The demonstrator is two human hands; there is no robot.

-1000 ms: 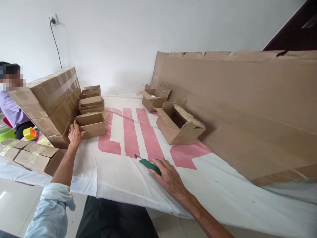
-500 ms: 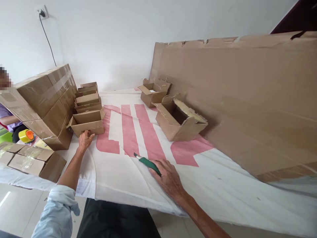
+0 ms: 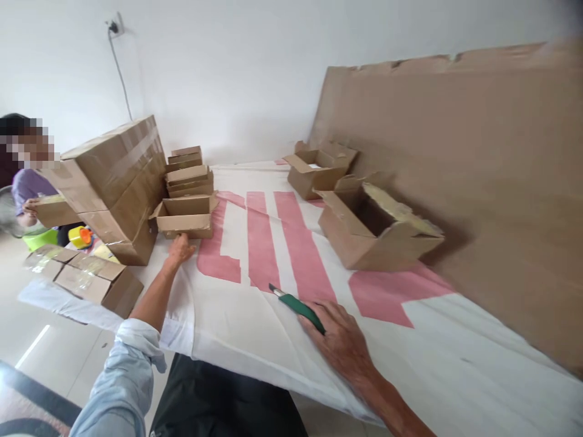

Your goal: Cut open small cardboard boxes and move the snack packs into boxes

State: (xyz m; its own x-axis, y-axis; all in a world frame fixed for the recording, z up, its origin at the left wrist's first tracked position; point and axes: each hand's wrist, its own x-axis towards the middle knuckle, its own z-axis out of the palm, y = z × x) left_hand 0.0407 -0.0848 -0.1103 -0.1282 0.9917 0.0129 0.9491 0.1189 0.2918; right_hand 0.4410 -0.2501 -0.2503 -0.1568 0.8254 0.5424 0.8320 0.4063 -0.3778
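Across a cloth-draped bench [image 3: 237, 321] marked in pink, a person's right hand [image 3: 339, 337] holds a green-handled utility knife [image 3: 303, 311], fingers and thumb closed around the rear of its handle. The knife lies low over the white cloth near the front edge, its long axis slanting from the hand up and to the left, the blade pointing forward and away from the wearer. At left, the left hand [image 3: 181, 249] reaches to the lower front of an open carton [image 3: 189, 229]; whether its fingers grip or merely touch cannot be told. The carton stands upright, mouth up, long axis running roughly left to right, with end flaps spread outward. Behind it stretches a row of open boxes [image 3: 186, 177], beside a tall stack of taped cartons [image 3: 121, 176]. To the right, a larger open box [image 3: 378, 246] sits with its long side slanting toward the near right, before a broad cardboard sheet [image 3: 483, 164]. At far left, a co-worker in purple [image 3: 31, 185] holds a cardboard box [image 3: 58, 211].
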